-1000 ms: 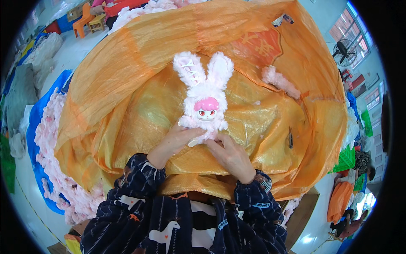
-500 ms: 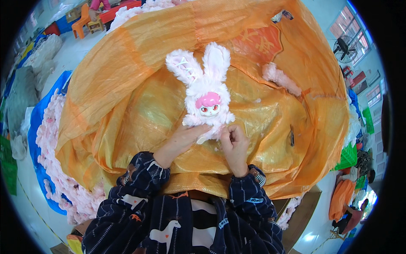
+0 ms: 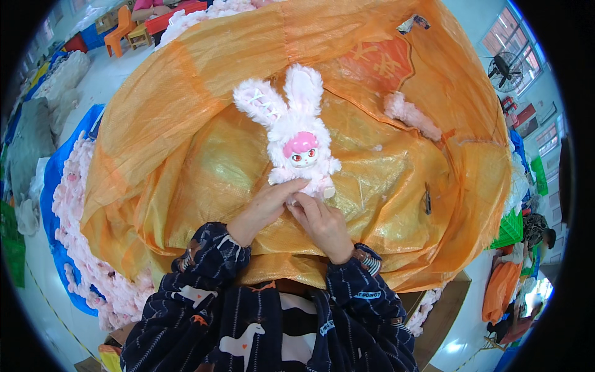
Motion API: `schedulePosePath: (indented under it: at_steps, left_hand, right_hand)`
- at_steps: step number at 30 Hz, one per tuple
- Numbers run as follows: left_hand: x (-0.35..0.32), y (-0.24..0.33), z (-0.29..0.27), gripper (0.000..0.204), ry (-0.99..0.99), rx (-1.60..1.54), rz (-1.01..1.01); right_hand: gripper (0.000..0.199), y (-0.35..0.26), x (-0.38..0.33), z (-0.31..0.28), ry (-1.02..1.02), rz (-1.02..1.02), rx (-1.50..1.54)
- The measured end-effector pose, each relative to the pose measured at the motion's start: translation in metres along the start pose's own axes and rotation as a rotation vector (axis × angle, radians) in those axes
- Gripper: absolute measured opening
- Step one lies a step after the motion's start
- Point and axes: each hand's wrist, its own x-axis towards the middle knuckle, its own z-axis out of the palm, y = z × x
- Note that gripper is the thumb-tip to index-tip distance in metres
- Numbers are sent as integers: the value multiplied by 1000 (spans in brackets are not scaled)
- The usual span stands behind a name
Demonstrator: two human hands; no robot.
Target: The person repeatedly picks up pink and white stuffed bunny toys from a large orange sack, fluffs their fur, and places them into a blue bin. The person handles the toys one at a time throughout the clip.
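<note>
A fluffy pink-and-white rabbit doll [image 3: 296, 139] with long ears and a pink-haired face lies on a big orange woven sack [image 3: 186, 124] spread in front of me. My left hand [image 3: 265, 208] and my right hand [image 3: 322, 224] both grip the doll's lower body, fingers pinched at its base. Dark patterned sleeves cover both forearms. A second fluffy pink piece [image 3: 410, 115] lies further back on the sack to the right.
A heap of pink plush pieces [image 3: 80, 248] sits in a blue bag at my left. Orange chairs [image 3: 127, 28] stand far back left. A fan [image 3: 505, 65] is at the far right, with green and orange bags [image 3: 505, 273] below it.
The doll has shifted slightly right and turned more upright while my hands drew together at its base. My view moved a little.
</note>
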Motion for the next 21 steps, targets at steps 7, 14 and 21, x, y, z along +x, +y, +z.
schedulePosePath:
  at_steps: [7, 14, 21]
  left_hand:
    - [0, -2, 2, 26, 8, -17, 6]
    - [8, -14, -15, 24, -8, -17, 0]
    - [1, -19, -5, 31, 68, 137, 141]
  right_hand:
    - [25, -6, 3, 6, 70, 154, 7]
    - [18, -7, 2, 17, 192, 399, 333]
    - [19, -18, 3, 10, 200, 999, 1159]
